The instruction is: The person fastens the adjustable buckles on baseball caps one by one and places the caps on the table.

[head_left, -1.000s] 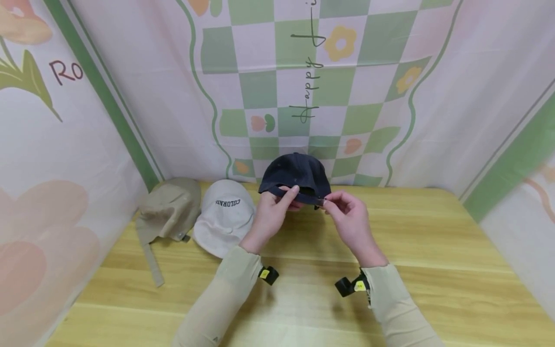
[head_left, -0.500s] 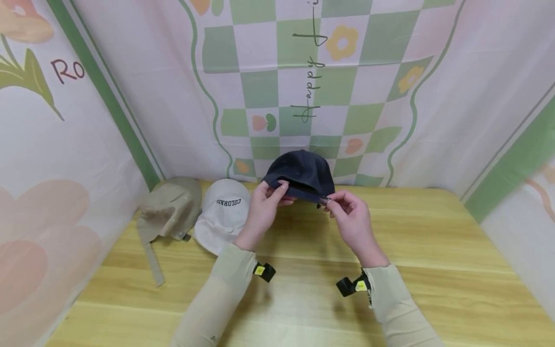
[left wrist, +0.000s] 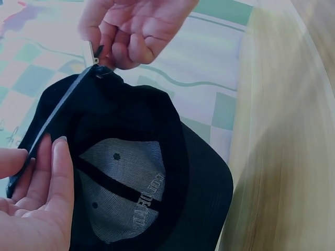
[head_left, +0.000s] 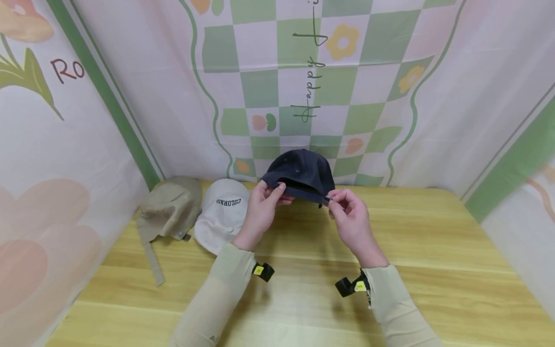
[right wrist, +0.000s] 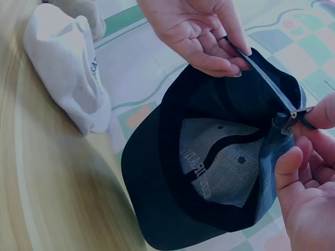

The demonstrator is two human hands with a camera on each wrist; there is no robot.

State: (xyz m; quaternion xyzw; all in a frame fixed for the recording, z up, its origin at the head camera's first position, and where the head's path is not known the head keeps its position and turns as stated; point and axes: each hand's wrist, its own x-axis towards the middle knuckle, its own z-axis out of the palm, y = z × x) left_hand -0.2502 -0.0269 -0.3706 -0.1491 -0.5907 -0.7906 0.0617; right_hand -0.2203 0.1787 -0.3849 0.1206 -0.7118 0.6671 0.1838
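A dark navy baseball cap (head_left: 299,168) is held up over the back of the table, its rear opening and strap toward me. My left hand (head_left: 265,202) pinches the strap's left end between thumb and fingers. At the other end, my right hand (head_left: 350,212) pinches the small metal buckle (right wrist: 298,114) where the strap (right wrist: 269,81) meets the cap. Both wrist views look into the cap, showing its pale mesh lining (left wrist: 125,183) and embroidery backing. The brim (left wrist: 207,183) points away from me.
To the left on the wooden table (head_left: 433,250) lie a white cap (head_left: 225,217) with dark lettering and a khaki cap (head_left: 171,207), its loose strap hanging forward. A printed fabric curtain (head_left: 256,91) stands right behind the table.
My left hand has shifted a little left along the strap, and the strap now lies straighter. The cap has tilted slightly up and right; my right hand stays at the buckle.
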